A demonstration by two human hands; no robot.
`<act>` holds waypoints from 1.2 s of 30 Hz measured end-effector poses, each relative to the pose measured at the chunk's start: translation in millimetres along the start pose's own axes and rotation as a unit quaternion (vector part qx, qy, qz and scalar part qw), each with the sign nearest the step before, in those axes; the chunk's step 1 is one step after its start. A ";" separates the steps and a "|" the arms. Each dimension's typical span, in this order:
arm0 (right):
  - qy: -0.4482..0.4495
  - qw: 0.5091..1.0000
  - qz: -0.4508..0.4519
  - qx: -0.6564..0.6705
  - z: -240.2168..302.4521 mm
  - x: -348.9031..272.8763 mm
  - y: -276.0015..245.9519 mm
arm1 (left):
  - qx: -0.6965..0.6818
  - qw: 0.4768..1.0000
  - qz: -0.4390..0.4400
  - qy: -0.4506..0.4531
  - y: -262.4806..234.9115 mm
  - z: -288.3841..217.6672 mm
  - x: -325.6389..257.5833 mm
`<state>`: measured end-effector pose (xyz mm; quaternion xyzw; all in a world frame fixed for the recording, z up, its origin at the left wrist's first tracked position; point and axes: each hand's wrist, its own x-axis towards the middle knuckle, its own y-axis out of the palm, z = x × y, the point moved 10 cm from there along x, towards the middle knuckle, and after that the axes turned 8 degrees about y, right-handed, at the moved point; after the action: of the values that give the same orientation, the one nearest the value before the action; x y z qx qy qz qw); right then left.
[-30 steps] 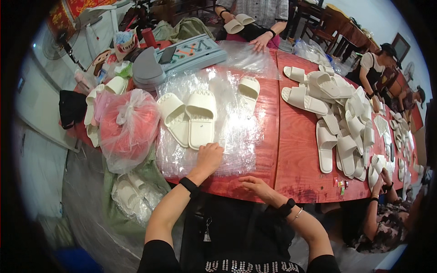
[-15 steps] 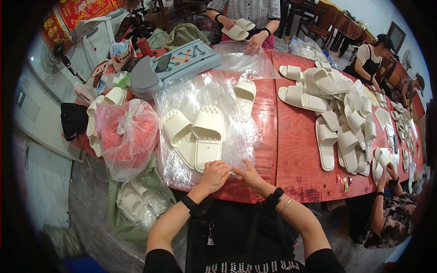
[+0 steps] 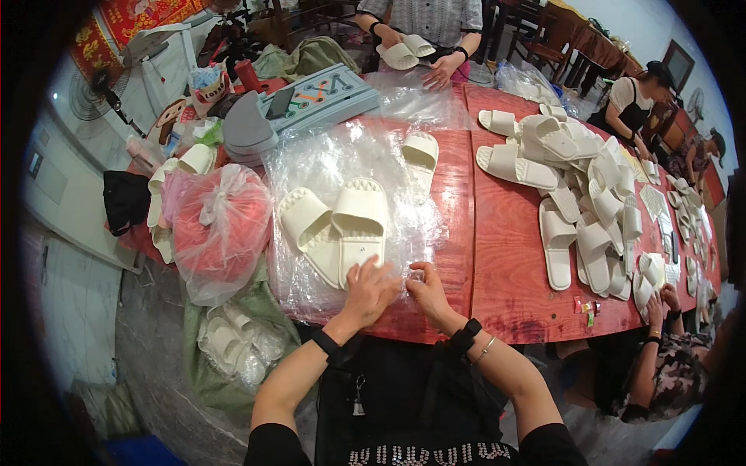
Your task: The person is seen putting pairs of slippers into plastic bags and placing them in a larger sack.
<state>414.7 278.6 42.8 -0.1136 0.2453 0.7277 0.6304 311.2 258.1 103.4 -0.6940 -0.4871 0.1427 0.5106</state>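
A pair of cream slippers [image 3: 338, 229] lies overlapped on a stack of clear plastic bags [image 3: 318, 167] on the red table [image 3: 497, 256]. My left hand [image 3: 369, 293] rests on the near end of the bags, fingers touching the heel of the right slipper. My right hand [image 3: 426, 287] sits just beside it, pinching the clear plastic at the stack's near edge. A single cream slipper [image 3: 420, 155] lies farther back on the plastic.
A heap of cream slippers [image 3: 579, 194] covers the table's right side. A pink plastic bag [image 3: 221, 225] bulges at the left, with a bag of packed slippers [image 3: 233, 346] below. Another person [image 3: 423, 23] across the table holds slippers; others sit at the right.
My right hand has come left along the table edge to meet my left hand at the near end of the bags. Both now work the plastic by the slippers' heels.
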 end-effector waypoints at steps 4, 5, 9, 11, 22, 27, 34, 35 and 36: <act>-0.008 0.989 0.053 -0.140 10.2 6.7 6.7 | 0.191 0.970 -0.007 -0.148 -1.3 45.1 -0.9; -0.105 0.979 0.025 -0.176 34.1 0.9 1.6 | 0.198 0.965 0.012 -0.169 1.3 55.8 -6.2; -0.262 0.935 -0.032 -0.239 104.6 -34.1 -20.7 | 0.200 0.962 0.012 -0.184 -5.1 77.8 -17.0; -0.300 0.913 -0.043 -0.273 125.5 -56.4 -34.4 | 0.205 0.962 0.003 -0.180 -6.0 82.0 -19.4; -0.181 0.915 -0.246 -0.264 44.6 -109.8 -231.9 | 0.233 0.959 0.014 -0.162 -11.4 78.0 -4.6; -0.100 0.949 -0.249 -0.167 -4.3 -111.8 -247.0 | 0.086 0.994 -0.056 0.044 16.3 -12.4 22.6; -0.141 0.911 -0.246 -0.299 -10.9 -117.3 -252.6 | 0.092 0.983 0.116 0.105 114.3 -70.2 31.5; -0.147 0.866 -0.311 -0.363 -1.3 -128.6 -250.8 | 0.104 0.983 0.120 0.094 115.5 -66.1 32.2; -0.146 0.866 -0.314 -0.360 5.7 -136.7 -251.2 | 0.115 0.982 0.122 0.084 116.3 -63.7 33.7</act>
<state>684.4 184.9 58.8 -0.2966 -0.1771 0.5373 0.7694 433.6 249.1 42.8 -0.6941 -0.3345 0.2006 0.6051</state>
